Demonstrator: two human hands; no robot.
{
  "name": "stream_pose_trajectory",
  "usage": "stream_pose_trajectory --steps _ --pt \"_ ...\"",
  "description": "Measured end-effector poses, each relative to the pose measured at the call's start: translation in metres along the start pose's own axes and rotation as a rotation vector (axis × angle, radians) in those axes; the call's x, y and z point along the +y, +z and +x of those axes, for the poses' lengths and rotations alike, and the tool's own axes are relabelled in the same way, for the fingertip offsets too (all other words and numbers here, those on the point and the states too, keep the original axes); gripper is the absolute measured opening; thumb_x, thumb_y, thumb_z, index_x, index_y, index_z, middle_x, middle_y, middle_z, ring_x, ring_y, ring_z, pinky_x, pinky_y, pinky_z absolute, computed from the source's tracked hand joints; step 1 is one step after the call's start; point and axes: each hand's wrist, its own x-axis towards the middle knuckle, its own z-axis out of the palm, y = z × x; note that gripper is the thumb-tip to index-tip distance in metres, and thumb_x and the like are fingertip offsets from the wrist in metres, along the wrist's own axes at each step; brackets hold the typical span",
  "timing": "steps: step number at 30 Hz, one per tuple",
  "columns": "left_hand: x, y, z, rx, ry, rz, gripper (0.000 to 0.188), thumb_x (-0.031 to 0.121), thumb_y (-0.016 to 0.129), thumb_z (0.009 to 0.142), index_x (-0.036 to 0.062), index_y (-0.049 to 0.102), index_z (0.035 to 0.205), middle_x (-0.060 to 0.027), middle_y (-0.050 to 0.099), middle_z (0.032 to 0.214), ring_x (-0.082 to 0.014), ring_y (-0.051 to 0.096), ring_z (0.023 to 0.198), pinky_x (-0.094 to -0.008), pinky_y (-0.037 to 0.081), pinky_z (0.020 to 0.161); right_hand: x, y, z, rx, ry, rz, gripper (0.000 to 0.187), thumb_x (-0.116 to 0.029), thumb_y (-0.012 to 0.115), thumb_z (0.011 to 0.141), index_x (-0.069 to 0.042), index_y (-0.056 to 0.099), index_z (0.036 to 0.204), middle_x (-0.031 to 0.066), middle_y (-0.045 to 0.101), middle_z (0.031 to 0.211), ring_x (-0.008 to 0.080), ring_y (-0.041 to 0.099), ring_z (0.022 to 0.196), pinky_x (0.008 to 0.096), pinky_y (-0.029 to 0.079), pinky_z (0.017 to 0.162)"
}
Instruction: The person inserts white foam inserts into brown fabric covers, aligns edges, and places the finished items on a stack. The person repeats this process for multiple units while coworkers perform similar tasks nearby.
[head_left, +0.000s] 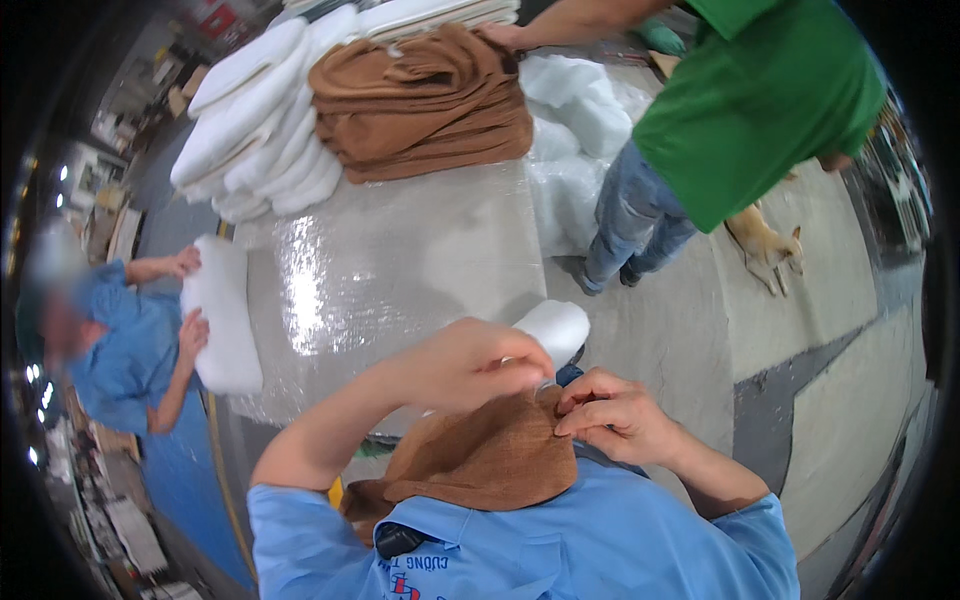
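Observation:
A brown cloth cover (490, 450) hangs bunched against my chest, with folds trailing to the lower left. My right hand (618, 415) pinches the cover's upper right edge between thumb and fingers. Just left of it, my left hand (490, 365) is closed, its fingertips drawn together above the same corner. A small pale bit shows at those fingertips, too small to name. Behind my hands, the rounded end of a white padded piece (556, 330) sticks out past the table's near corner.
A plastic-wrapped table (400, 260) stands ahead, bearing stacked white pads (255, 130) and a pile of brown covers (420, 110). A person in green (750, 110) touches that pile. At left, a person in blue (135, 345) holds a white pad (220, 320). A dog (765, 245) lies at right.

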Motion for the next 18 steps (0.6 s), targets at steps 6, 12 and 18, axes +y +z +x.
stream_pose_trajectory --steps 6,12,18 --pt "-0.027 0.033 0.064 -0.156 -0.171 0.309 0.037 0.035 0.055 0.108 0.0033 0.074 0.104 -0.0195 0.075 0.094 -0.0354 0.071 0.083 -0.044 0.054 0.077 0.002 0.005 -0.024 0.211 -0.144 -0.173 0.028 0.004 0.077 0.08 -0.014 0.079 0.102 0.0057 0.065 0.106 0.0247 0.066 0.092 0.0349 0.056 0.079" --pt "-0.021 0.019 0.069 -0.436 -0.425 0.406 0.049 0.047 0.054 0.11 0.0033 0.075 0.101 -0.0109 0.073 0.081 -0.027 0.068 0.07 -0.0416 0.052 0.067 0.005 0.019 -0.036 0.323 -0.207 -0.156 0.023 0.004 0.079 0.081 -0.011 0.081 0.098 0.0048 0.066 0.099 0.0233 0.066 0.087 0.0343 0.055 0.074" --pt "-0.053 0.03 0.053 -0.436 -0.9 -0.268 0.047 0.054 0.057 0.109 0.0104 0.075 0.108 0.0037 0.065 0.074 -0.0065 0.053 0.054 -0.0269 0.036 0.045 0.003 0.023 -0.028 0.372 -0.264 -0.244 0.019 0.001 0.082 0.08 -0.011 0.081 0.094 0.0047 0.067 0.096 0.0233 0.067 0.085 0.0342 0.056 0.072"
